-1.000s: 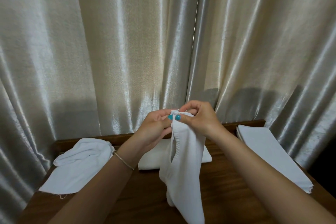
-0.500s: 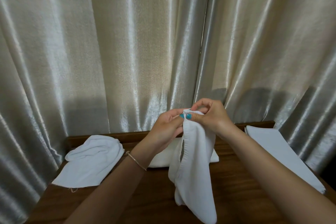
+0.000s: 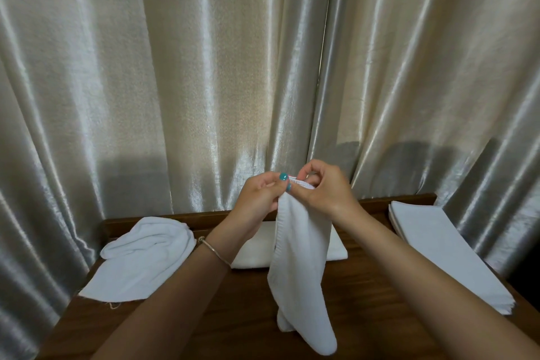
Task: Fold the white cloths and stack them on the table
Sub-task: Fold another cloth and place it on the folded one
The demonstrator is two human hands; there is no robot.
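Shiny cream curtains (image 3: 204, 67) hang in deep folds behind a dark wooden surface (image 3: 239, 310) that fills the lower part of the view. At its far left lies a crumpled white cloth (image 3: 143, 260), loose and unfolded, one corner reaching the near left edge. Right of it, the left hand (image 3: 257, 199), a thin bracelet (image 3: 213, 251) on its wrist, is raised above the surface and pinches the top edge of a hanging white cloth (image 3: 301, 266) between thumb and fingers. The cloth droops straight down in a long narrow fold, its lower end near the surface. Behind it, a folded white cloth (image 3: 336, 248) lies flat by the back edge, partly hidden. The right hand (image 3: 324, 193) touches the left and is closed on the same top edge, fingers curled over the hem. At the far right, a flat stack of folded cloths (image 3: 438, 251) rests along the right side of the surface, well apart from the hands
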